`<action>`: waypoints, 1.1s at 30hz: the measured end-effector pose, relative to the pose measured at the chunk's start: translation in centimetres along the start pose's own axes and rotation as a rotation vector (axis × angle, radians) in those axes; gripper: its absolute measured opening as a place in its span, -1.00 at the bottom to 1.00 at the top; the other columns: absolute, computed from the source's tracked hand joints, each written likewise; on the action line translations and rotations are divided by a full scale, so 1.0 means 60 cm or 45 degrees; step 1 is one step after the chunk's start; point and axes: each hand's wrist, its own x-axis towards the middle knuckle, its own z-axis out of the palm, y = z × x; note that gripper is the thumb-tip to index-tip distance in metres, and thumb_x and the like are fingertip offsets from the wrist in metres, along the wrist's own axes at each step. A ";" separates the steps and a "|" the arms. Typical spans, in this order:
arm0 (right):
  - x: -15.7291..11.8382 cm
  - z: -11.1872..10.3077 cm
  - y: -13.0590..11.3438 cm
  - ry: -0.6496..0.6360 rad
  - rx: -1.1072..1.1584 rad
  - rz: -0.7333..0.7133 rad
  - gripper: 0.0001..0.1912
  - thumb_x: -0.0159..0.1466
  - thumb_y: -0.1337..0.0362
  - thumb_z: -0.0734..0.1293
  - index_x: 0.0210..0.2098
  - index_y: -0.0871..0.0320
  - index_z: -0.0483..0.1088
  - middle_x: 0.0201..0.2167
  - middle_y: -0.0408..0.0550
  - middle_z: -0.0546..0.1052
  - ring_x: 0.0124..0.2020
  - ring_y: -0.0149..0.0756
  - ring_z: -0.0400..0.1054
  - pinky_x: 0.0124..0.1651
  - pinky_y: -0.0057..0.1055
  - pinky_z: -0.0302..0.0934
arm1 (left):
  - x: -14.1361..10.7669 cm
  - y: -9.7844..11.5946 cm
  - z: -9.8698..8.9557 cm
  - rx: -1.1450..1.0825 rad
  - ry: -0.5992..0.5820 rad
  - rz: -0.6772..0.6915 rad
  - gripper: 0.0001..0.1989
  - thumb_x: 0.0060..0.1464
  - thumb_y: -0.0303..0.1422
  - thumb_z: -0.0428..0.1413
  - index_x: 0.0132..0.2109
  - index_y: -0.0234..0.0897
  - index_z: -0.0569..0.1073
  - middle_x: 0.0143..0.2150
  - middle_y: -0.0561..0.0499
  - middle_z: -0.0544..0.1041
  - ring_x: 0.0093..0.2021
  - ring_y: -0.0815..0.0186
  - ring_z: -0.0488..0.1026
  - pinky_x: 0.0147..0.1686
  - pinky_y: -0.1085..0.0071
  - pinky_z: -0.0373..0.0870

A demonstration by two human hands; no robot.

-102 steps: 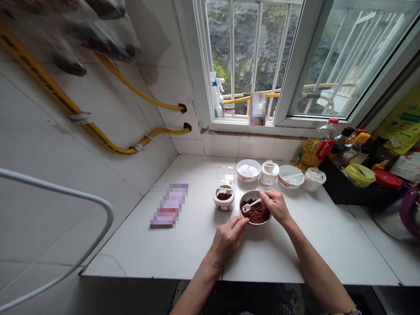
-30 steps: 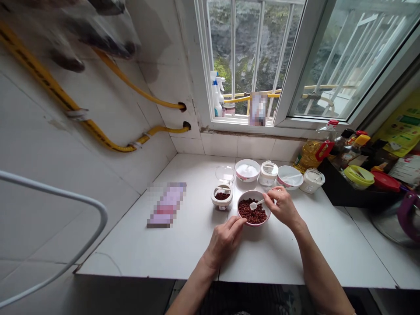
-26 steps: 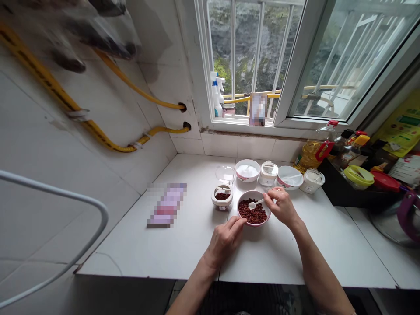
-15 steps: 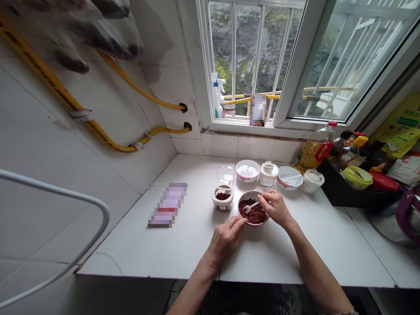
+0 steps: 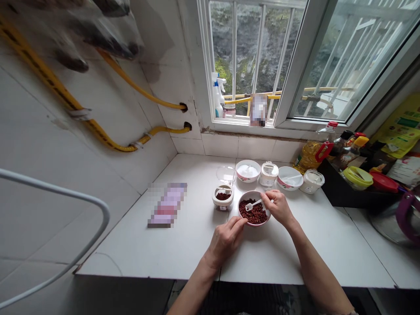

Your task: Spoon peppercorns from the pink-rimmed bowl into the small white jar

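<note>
A bowl (image 5: 242, 218) of dark red peppercorn-like grains stands near the counter's middle. My left hand (image 5: 227, 238) pinches its near left rim. In my right hand (image 5: 277, 206), over the bowl's right side, is a small white spoon (image 5: 254, 203), its scoop at the grains. Left of the bowl stands an open jar (image 5: 222, 197) with similar grains inside, its clear lid (image 5: 225, 174) tipped back. Behind are a bowl of white powder (image 5: 248, 170), a closed white jar (image 5: 268, 174), another flowered bowl (image 5: 290, 178) with a white spoon, and a second closed jar (image 5: 312, 181).
On the left of the white counter (image 5: 147, 253) lies a blurred purple packet (image 5: 169, 205). An oil bottle (image 5: 308, 155) and a black tray (image 5: 337, 190) of condiments stand at the right, near a glass lid (image 5: 390, 223) with a purple handle.
My right hand has shifted slightly right, and the spoon's scoop has moved a little up and right over the grains. My left hand stays at the rim.
</note>
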 end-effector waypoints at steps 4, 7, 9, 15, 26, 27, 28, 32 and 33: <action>-0.001 0.000 0.003 -0.010 0.018 0.021 -0.49 0.33 0.15 0.16 -0.72 0.11 0.02 -0.75 -0.24 0.12 -0.63 -0.45 0.05 -0.39 -0.43 0.07 | -0.002 0.000 0.001 0.001 -0.006 -0.007 -0.75 0.32 -0.50 -0.09 0.02 -0.27 0.42 -0.23 -0.06 0.57 -0.32 0.35 0.56 -0.38 0.54 0.46; -0.001 0.008 0.004 0.020 -0.005 0.000 -0.50 0.33 0.14 0.16 -0.71 0.11 0.03 -0.75 -0.24 0.14 -0.62 -0.43 0.07 -0.37 -0.43 0.09 | -0.001 0.000 0.002 0.002 0.002 -0.003 -0.75 0.31 -0.52 -0.08 0.02 -0.27 0.41 -0.24 -0.05 0.57 -0.33 0.35 0.56 -0.39 0.54 0.46; -0.001 0.014 0.004 0.045 -0.022 -0.025 -0.51 0.32 0.13 0.17 -0.71 0.11 0.04 -0.75 -0.23 0.17 -0.59 -0.41 0.11 -0.33 -0.41 0.10 | -0.001 0.000 0.002 -0.001 0.001 -0.001 -0.75 0.30 -0.52 -0.08 0.02 -0.27 0.41 -0.23 -0.06 0.57 -0.32 0.34 0.56 -0.37 0.53 0.47; -0.001 0.015 0.001 0.067 0.017 0.004 -0.49 0.32 0.12 0.17 -0.72 0.11 0.03 -0.76 -0.23 0.16 -0.62 -0.42 0.10 -0.34 -0.41 0.11 | 0.000 0.000 0.001 -0.016 -0.003 0.004 -0.75 0.30 -0.52 -0.08 0.03 -0.27 0.41 -0.22 -0.07 0.57 -0.30 0.34 0.57 -0.34 0.53 0.49; 0.000 0.017 0.007 0.099 0.007 0.033 -0.48 0.34 0.08 0.17 -0.72 0.11 0.09 -0.75 -0.22 0.22 -0.62 -0.42 0.12 -0.32 -0.40 0.12 | 0.000 0.000 0.001 -0.006 0.010 0.012 -0.76 0.29 -0.54 -0.08 0.01 -0.28 0.40 -0.23 -0.06 0.57 -0.32 0.34 0.57 -0.37 0.54 0.47; 0.000 0.021 0.006 0.101 -0.006 0.008 -0.48 0.34 0.08 0.17 -0.71 0.11 0.09 -0.75 -0.22 0.22 -0.62 -0.41 0.12 -0.27 -0.38 0.13 | 0.000 0.000 0.001 -0.008 0.010 0.010 -0.76 0.30 -0.53 -0.08 0.01 -0.28 0.40 -0.23 -0.06 0.57 -0.32 0.34 0.57 -0.37 0.54 0.47; 0.000 0.023 0.006 0.095 -0.012 -0.013 -0.48 0.34 0.08 0.17 -0.71 0.11 0.09 -0.75 -0.23 0.21 -0.61 -0.41 0.13 -0.24 -0.37 0.14 | 0.000 0.000 0.002 -0.009 0.011 0.011 -0.76 0.30 -0.53 -0.07 0.02 -0.28 0.40 -0.23 -0.06 0.57 -0.31 0.34 0.57 -0.37 0.54 0.48; 0.000 0.024 0.003 0.079 0.012 -0.018 -0.48 0.35 0.10 0.17 -0.71 0.11 0.11 -0.75 -0.22 0.23 -0.60 -0.40 0.15 -0.24 -0.37 0.14 | -0.002 -0.001 0.003 -0.012 0.008 0.011 -0.76 0.30 -0.52 -0.07 0.02 -0.27 0.40 -0.22 -0.06 0.57 -0.30 0.33 0.57 -0.36 0.53 0.48; 0.000 0.021 0.003 0.079 0.023 -0.005 -0.47 0.35 0.10 0.17 -0.72 0.11 0.12 -0.75 -0.21 0.24 -0.60 -0.40 0.16 -0.26 -0.38 0.15 | -0.002 -0.002 0.003 -0.013 0.005 0.008 -0.76 0.30 -0.52 -0.07 0.02 -0.27 0.41 -0.21 -0.07 0.57 -0.30 0.33 0.58 -0.36 0.53 0.49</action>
